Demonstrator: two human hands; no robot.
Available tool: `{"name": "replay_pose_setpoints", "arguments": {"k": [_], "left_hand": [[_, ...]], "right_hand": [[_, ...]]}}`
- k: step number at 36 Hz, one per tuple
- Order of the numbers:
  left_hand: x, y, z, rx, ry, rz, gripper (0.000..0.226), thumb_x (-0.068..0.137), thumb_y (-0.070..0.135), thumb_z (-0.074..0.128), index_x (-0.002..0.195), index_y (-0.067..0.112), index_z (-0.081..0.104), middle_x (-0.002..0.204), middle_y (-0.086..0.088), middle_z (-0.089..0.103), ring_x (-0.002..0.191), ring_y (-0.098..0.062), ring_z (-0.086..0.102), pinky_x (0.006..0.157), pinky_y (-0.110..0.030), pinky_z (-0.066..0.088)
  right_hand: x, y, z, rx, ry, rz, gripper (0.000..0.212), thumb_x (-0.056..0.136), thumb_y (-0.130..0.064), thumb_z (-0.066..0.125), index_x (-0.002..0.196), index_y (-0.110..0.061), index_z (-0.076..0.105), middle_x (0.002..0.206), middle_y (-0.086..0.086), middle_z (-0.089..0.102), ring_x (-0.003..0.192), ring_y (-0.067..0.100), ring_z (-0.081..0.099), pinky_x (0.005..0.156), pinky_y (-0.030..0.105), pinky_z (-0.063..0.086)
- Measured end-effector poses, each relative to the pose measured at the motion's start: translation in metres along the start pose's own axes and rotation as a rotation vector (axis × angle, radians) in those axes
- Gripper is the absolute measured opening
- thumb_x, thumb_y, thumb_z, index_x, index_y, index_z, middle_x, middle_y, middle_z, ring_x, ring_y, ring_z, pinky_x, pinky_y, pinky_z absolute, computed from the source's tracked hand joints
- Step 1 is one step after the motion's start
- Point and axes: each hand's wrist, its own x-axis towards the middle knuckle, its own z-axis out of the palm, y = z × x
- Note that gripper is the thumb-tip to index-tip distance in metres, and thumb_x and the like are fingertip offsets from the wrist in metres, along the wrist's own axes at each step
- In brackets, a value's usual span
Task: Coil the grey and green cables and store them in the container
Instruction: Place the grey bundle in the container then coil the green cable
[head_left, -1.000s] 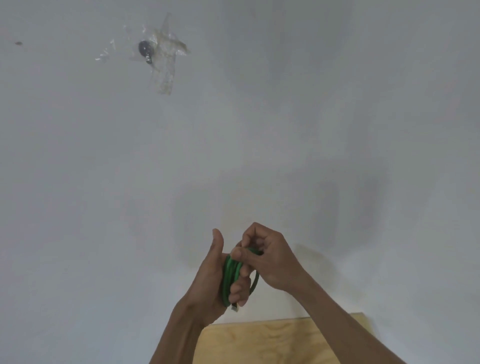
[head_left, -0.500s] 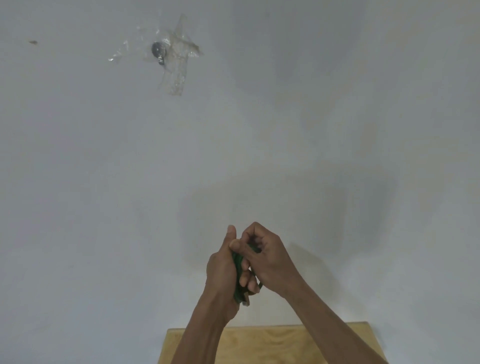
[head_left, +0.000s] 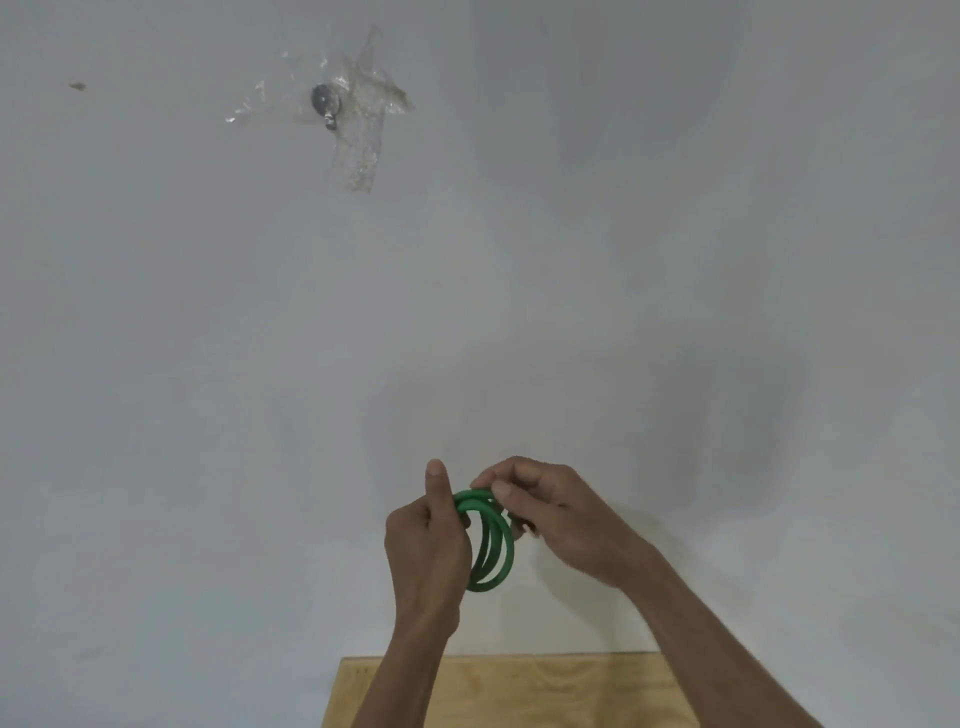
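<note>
Gripping the coil from both sides, the person holds the glossy green round-section cable (head_left: 493, 540) in mid-air at lower centre of the frame, in front of a plain white wall (head_left: 675, 260). The left hand (head_left: 426, 551) wraps its fingers through the loops from the left, thumb pointing straight up, and carries the bundle. The right hand (head_left: 556, 519) comes in from the right and pinches the top of the coil between thumb and curled fingers, right where the strands bunch together.

Three or so loops show, hanging downward from that pinch as a tall oval, long axis roughly vertical, seen nearly edge-on. Something small and dark peeks out beneath the right fingers, perhaps the cable's end, too small to call.

What matters next: the coil sits between the two hands, touching both, with the free tail, if any is left, on the right hand's side. So the right hand looks best placed to tuck or wrap the end while the left steadies the loops.

Below, along the bottom edge, a pale plywood bench (head_left: 545, 691) shows. Neither grey cable nor container is in view. At upper left, a small metal hook under crumpled clear tape (head_left: 358, 119) clings to the wall.
</note>
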Motion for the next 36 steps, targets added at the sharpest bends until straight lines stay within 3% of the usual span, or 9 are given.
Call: {"name": "replay_pose_setpoints", "arguments": {"k": [3,6,8,12,18,24,31,36], "left_hand": [[-0.001,0.002,-0.003,0.050,-0.029,0.033,0.075,0.099,0.056,0.043,0.058,-0.007,0.044,0.047,-0.003,0.042,0.046,-0.017,0.038,0.053,-0.032,0.034],[-0.008,0.006,0.002,0.059,-0.061,0.052,0.066,0.100,0.055,0.043,0.055,0.006,0.037,0.049,-0.005,0.037,0.046,-0.017,0.036,0.053,-0.033,0.034],[-0.011,0.009,0.007,0.024,-0.060,0.056,0.064,0.101,0.053,0.043,0.054,0.009,0.035,0.048,-0.004,0.034,0.047,-0.017,0.037,0.055,-0.034,0.037],[-0.009,0.012,0.010,0.012,-0.045,0.077,0.065,0.102,0.049,0.044,0.051,0.008,0.041,0.047,-0.004,0.039,0.046,-0.016,0.040,0.055,-0.034,0.038],[-0.004,0.009,0.008,0.006,-0.025,0.017,0.066,0.102,0.050,0.044,0.056,0.003,0.049,0.050,-0.006,0.046,0.047,-0.018,0.041,0.050,-0.030,0.037],[-0.005,0.011,0.009,-0.045,-0.033,-0.081,0.063,0.103,0.046,0.043,0.057,0.004,0.050,0.044,-0.004,0.048,0.038,-0.017,0.042,0.042,-0.026,0.036],[0.000,0.012,0.004,0.019,0.037,-0.057,0.065,0.103,0.046,0.043,0.070,-0.007,0.061,0.058,-0.007,0.059,0.048,-0.018,0.054,0.048,-0.028,0.046],[0.003,0.009,0.002,0.051,0.029,-0.095,0.066,0.103,0.047,0.042,0.070,-0.006,0.063,0.055,-0.006,0.055,0.055,-0.025,0.054,0.055,-0.033,0.048]], "right_hand": [[0.002,0.002,-0.017,-0.095,0.013,-0.015,0.018,0.098,-0.009,0.061,0.108,-0.012,0.075,0.083,-0.010,0.073,0.076,0.001,0.065,0.072,0.018,0.052],[0.009,0.005,-0.019,-0.227,0.141,-0.087,0.016,0.096,-0.016,0.065,0.104,-0.022,0.078,0.090,-0.016,0.075,0.089,0.001,0.068,0.084,0.023,0.054],[0.011,0.008,-0.014,-0.267,0.212,-0.109,0.015,0.095,-0.020,0.067,0.103,-0.026,0.078,0.090,-0.020,0.075,0.089,0.002,0.068,0.082,0.022,0.054],[0.009,0.022,0.000,0.003,0.271,-0.048,0.013,0.091,-0.008,0.070,0.101,-0.010,0.079,0.090,0.004,0.079,0.084,0.026,0.075,0.079,0.032,0.061],[0.000,0.031,0.016,0.291,0.336,0.048,0.013,0.088,0.005,0.068,0.097,0.001,0.077,0.085,0.018,0.078,0.072,0.028,0.075,0.065,0.028,0.059],[0.003,0.035,0.027,0.408,0.362,0.082,0.020,0.092,0.010,0.056,0.096,0.004,0.075,0.090,0.022,0.076,0.083,0.038,0.073,0.080,0.050,0.061],[0.002,0.041,0.027,0.478,0.260,0.146,0.019,0.093,0.009,0.059,0.100,0.000,0.074,0.094,0.023,0.075,0.081,0.035,0.073,0.074,0.040,0.059],[0.001,0.040,0.028,0.614,0.201,0.214,0.017,0.094,0.008,0.057,0.101,0.002,0.072,0.088,0.021,0.073,0.075,0.028,0.071,0.067,0.031,0.058]]}}
